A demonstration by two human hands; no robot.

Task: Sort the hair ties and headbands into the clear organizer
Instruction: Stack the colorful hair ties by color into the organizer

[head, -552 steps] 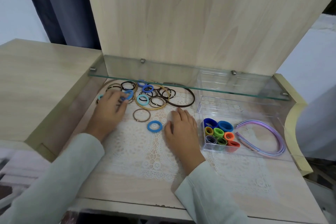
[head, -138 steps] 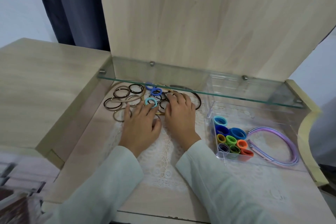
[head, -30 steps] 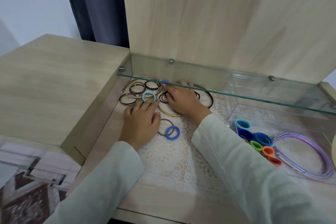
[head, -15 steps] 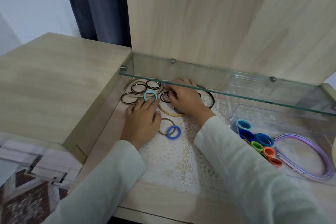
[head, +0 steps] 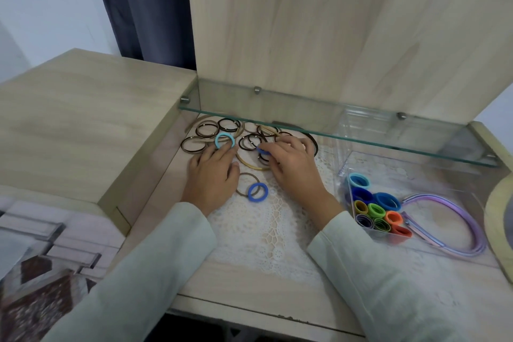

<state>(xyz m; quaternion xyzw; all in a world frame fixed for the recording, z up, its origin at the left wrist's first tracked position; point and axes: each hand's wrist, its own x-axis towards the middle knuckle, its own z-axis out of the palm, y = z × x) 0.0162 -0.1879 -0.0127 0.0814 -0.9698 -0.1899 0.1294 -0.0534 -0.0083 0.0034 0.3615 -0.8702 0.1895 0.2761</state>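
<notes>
A pile of thin brown and black hair ties [head: 211, 130] lies at the back under the glass shelf, with a light blue tie [head: 224, 141] among them. My left hand [head: 213, 175] rests flat, its fingertips touching the light blue tie. My right hand [head: 291, 164] pinches a dark blue tie [head: 262, 150] at the pile's edge. Another blue tie [head: 257, 192] lies on a brown one between my wrists. The clear organizer [head: 344, 172] at right holds rolled coloured ties [head: 376, 211] and purple headbands [head: 466, 219].
A glass shelf [head: 333, 130] hangs low over the back of the desk and covers the far ties. A lace mat [head: 266, 230] covers the desk middle. A raised wooden side top [head: 83, 108] stands left, a wooden back panel [head: 333, 22] behind.
My right hand drew back from under the glass shelf toward me, now with a dark blue tie at its fingertips. My left hand stayed by the light blue tie.
</notes>
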